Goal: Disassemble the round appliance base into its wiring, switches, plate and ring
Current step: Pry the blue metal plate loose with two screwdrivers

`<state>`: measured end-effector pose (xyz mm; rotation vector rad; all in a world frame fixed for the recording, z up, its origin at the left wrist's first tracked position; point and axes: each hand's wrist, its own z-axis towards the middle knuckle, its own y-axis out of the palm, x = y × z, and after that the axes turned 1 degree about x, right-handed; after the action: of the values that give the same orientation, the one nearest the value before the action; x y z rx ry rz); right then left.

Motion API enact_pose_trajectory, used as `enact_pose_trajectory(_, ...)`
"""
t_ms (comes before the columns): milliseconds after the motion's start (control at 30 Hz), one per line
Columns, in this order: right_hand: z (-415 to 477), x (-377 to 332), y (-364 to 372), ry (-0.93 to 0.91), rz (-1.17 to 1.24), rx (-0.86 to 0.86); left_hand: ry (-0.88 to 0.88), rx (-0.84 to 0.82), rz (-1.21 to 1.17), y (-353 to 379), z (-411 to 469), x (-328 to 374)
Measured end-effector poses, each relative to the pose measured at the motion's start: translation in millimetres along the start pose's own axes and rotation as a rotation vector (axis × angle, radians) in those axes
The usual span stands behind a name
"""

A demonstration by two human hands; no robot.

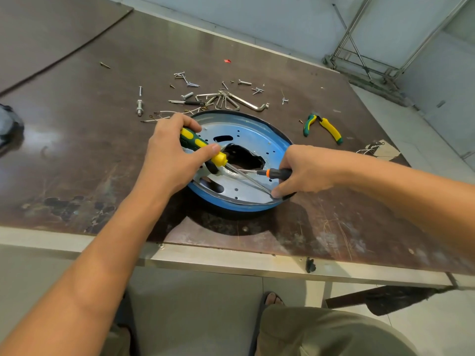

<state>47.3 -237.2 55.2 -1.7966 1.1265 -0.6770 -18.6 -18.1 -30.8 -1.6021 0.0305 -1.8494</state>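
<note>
The round appliance base point(259, 140) lies near the table's front edge, with a pale metal plate inside a blue ring point(231, 202) and a jagged dark hole in the middle. My left hand point(169, 155) grips a green-and-yellow screwdriver point(203, 147); its long shaft crosses the plate to the rim at the lower right. My right hand point(305, 173) holds a black-and-orange screwdriver point(276, 173) pointing left toward the hole, with its fingertips resting on the ring's right edge.
Loose screws, bolts and hex keys point(228, 100) lie scattered behind the base. Green-and-yellow pliers point(323, 127) rest to the right, and a wire with a scrap point(377, 150) lies beyond them. A dark object point(10, 127) sits at the left edge. The table edge point(205, 258) is close.
</note>
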Motion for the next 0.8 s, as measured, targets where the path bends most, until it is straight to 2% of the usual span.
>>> enact_pose_trajectory(800,14,-10,-2,-0.012,-0.136,-0.094,0.016,0.004,0.015,1,2,-3)
